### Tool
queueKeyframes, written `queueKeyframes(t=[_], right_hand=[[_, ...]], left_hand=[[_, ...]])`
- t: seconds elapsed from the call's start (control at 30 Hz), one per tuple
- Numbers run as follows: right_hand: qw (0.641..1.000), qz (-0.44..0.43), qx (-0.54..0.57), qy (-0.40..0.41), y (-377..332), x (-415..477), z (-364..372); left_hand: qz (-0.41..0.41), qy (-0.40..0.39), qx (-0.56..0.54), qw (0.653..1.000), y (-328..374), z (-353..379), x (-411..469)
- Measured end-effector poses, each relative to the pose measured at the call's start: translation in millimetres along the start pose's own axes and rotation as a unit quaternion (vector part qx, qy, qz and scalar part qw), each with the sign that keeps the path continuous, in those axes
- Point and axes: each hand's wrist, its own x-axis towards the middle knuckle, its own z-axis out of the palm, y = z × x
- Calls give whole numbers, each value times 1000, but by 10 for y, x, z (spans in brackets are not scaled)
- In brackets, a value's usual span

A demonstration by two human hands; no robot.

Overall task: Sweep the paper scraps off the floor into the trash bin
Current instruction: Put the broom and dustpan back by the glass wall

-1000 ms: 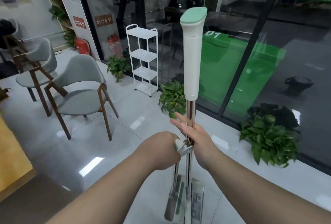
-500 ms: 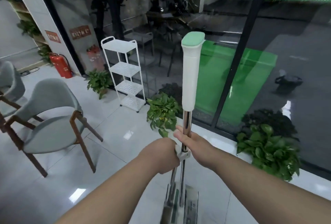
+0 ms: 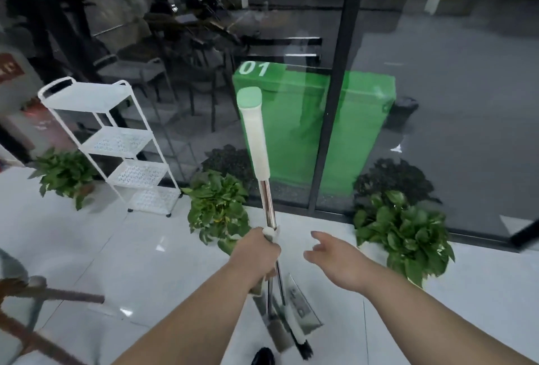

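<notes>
Steel broom pole stands gripped in the left hand; the right hand hovers beside it, fingers loosely spread, empty.

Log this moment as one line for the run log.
left hand grips broom pole | right hand open, beside pole | dustpan low | paper scraps, trash bin not in view

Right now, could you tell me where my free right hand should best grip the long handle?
Probably the bare metal shaft just above the left hand, coming from the right with the open right hand. The handle stands nearly upright and that stretch is free, so it is easy to wrap.
</notes>
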Motion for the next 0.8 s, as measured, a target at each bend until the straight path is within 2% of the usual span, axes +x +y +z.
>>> queueKeyframes(t=[0.23,0.37,0.8], right_hand=[[998,57,30,7,-253,855,-257],[997,69,34,15,-287,1224,-422],[997,83,-6,-6,-167,2589,-1174]], left_hand=[[-5,17,-85,996,386,-116,1059],[-23,28,-99,994,517,-30,1628],[-118,146,-196,963,1025,339,3190]])
